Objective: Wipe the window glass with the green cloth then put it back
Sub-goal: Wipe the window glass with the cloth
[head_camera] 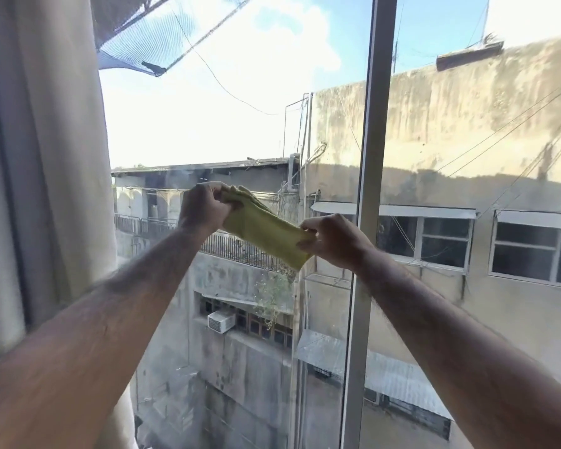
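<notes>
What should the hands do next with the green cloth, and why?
Probably press the cloth flat onto the glass and start wiping. Right now the left hand and right hand each grip an end, holding it stretched in front of the pane. The lower glass looks smeary, so wiping seems not done.

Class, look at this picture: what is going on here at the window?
A person stands at a large window pane, holding a yellow-green cloth stretched between both hands. The left hand grips its upper end, the right hand its lower end. The cloth appears held in front of the glass, not pressed flat to it.
</notes>
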Demonstrator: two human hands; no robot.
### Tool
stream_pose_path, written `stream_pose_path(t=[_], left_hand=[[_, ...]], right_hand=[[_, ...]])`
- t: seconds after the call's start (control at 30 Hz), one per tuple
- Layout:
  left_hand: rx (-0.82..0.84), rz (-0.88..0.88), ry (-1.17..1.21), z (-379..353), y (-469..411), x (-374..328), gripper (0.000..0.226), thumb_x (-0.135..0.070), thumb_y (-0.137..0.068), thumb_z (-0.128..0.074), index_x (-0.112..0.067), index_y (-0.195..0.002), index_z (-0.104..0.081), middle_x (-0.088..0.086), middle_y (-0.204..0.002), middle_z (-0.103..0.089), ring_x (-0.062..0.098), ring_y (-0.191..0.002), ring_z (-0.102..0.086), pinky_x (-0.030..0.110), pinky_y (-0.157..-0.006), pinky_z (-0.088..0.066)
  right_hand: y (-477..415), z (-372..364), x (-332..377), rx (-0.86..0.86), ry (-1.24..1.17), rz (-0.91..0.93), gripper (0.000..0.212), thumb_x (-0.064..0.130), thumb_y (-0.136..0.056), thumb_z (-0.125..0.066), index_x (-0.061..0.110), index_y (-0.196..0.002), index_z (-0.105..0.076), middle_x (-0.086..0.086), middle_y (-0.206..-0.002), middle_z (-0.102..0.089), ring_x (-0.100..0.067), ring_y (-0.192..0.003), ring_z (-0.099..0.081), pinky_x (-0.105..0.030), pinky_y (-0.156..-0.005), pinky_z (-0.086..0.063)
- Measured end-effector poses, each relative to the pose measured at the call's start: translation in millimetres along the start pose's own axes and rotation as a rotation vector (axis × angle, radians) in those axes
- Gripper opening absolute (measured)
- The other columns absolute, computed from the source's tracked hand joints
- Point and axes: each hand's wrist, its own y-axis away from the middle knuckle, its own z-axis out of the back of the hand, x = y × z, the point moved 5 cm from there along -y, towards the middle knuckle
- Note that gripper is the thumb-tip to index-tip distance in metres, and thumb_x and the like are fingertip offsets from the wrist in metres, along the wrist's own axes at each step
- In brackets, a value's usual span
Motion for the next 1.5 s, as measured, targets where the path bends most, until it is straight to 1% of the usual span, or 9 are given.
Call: stream_pose_path(t=[0.1, 0.27, 0.5, 0.7, 0.83, 1.07, 1.33, 1.43, 1.5], left_hand=[[-0.123, -0.112, -0.178, 9.6, -20.3, -18.3, 0.03, -0.012, -0.089, -0.081, -0.005, -0.117, -0.077, 0.021, -0.119, -0.072, 0.035, -0.113, -0.068, 0.041, -0.095, -0.06], [-0.036, -0.214, -0.411, -5.3, -37.1, -20.2, 0.024, -0.007, -0.092, -0.075, -0.01, -0.115, -0.079, 0.019, -0.108, -0.08, 0.034, -0.096, -0.077, 0.048, -0.085, -0.066], [-0.169, -0.229, -0.366, -29.3, -60.4, 6.6, 0.021, 0.004, -0.092, -0.069, 0.001, -0.112, -0.076, 0.027, -0.107, -0.076, 0.036, -0.094, -0.075, 0.034, -0.084, -0.059], [-0.266, -0.412, -0.123, -80.0, -53.3, 44.5, 0.069, -0.009, -0.098, -0.07, 0.0, -0.156, -0.033, 0.025, -0.144, -0.054, 0.014, -0.116, -0.056, 0.015, -0.088, -0.057], [-0.309, -0.561, -0.357, -110.7, -49.6, 78.7, 0.06, -0.026, -0.109, -0.047, -0.003, -0.162, -0.03, 0.018, -0.171, -0.031, 0.031, -0.162, -0.026, 0.056, -0.128, -0.03], [-0.452, -0.202, -0.368, -132.5, -88.2, 33.7, 0.074, -0.059, -0.11, -0.007, -0.012, -0.167, -0.01, 0.009, -0.177, -0.015, 0.025, -0.165, -0.01, 0.05, -0.135, -0.014], [0.061, -1.123, -0.758, -234.4, 27.9, 30.6, 0.09, -0.074, -0.103, -0.029, -0.011, -0.167, -0.018, 0.012, -0.176, -0.018, 0.029, -0.164, -0.015, 0.054, -0.131, -0.023], [0.109, -1.201, -0.808, -209.4, 47.8, 93.7, 0.09, -0.073, -0.102, -0.039, -0.014, -0.167, -0.02, 0.011, -0.176, -0.018, 0.028, -0.164, -0.018, 0.053, -0.13, -0.024], [-0.034, -1.023, -0.779, -182.7, 20.5, 108.1, 0.088, -0.07, -0.103, -0.038, -0.012, -0.167, -0.018, 0.011, -0.177, -0.017, 0.028, -0.164, -0.017, 0.055, -0.128, -0.026]], right_hand=[[-2.5, -6.1, -8.7, 0.058, -0.013, 0.043, 0.066, 0.051, -0.089, -0.077, 0.012, -0.14, -0.063, -0.009, -0.131, -0.074, -0.023, -0.111, -0.076, -0.033, -0.1, -0.059], [-11.6, 22.7, -68.7, -0.345, 0.249, -0.136, 0.08, 0.046, -0.096, -0.07, 0.004, -0.157, -0.041, -0.026, -0.166, -0.037, -0.038, -0.158, -0.032, -0.044, -0.131, -0.03], [-34.5, -1.9, -136.3, -0.376, 0.222, -0.365, 0.107, 0.055, -0.101, -0.058, -0.003, -0.165, 0.005, -0.021, -0.176, 0.009, -0.033, -0.166, 0.004, -0.047, -0.136, -0.015], [-43.9, -35.3, -158.9, -0.582, 0.32, -0.353, 0.099, 0.068, -0.105, -0.033, 0.001, -0.166, 0.006, -0.019, -0.177, 0.009, -0.031, -0.166, 0.004, -0.05, -0.136, -0.012], [-50.9, -45.2, -170.6, -0.716, 0.354, -0.309, 0.091, 0.066, -0.107, -0.026, 0.002, -0.167, -0.002, -0.017, -0.178, 0.001, -0.031, -0.166, -0.002, -0.051, -0.135, -0.015], [-54.2, -52.1, -180.2, -0.808, 0.406, -0.263, 0.081, 0.058, -0.111, -0.024, 0.003, -0.167, -0.006, -0.015, -0.178, -0.005, -0.031, -0.166, -0.005, -0.05, -0.135, -0.015], [-50.3, -49.1, -175.8, -0.849, 0.439, -0.248, 0.078, 0.054, -0.112, -0.032, -0.002, -0.165, -0.017, -0.021, -0.175, -0.016, -0.036, -0.164, -0.015, -0.052, -0.133, -0.021], [-50.8, -49.1, -176.0, -0.841, 0.424, -0.253, 0.08, 0.057, -0.112, -0.029, -0.001, -0.166, -0.014, -0.02, -0.176, -0.014, -0.035, -0.165, -0.014, -0.051, -0.134, -0.019], [-51.2, -49.1, -176.3, -0.834, 0.419, -0.258, 0.082, 0.059, -0.111, -0.026, 0.0, -0.166, -0.013, -0.019, -0.176, -0.012, -0.034, -0.165, -0.013, -0.05, -0.134, -0.019]])
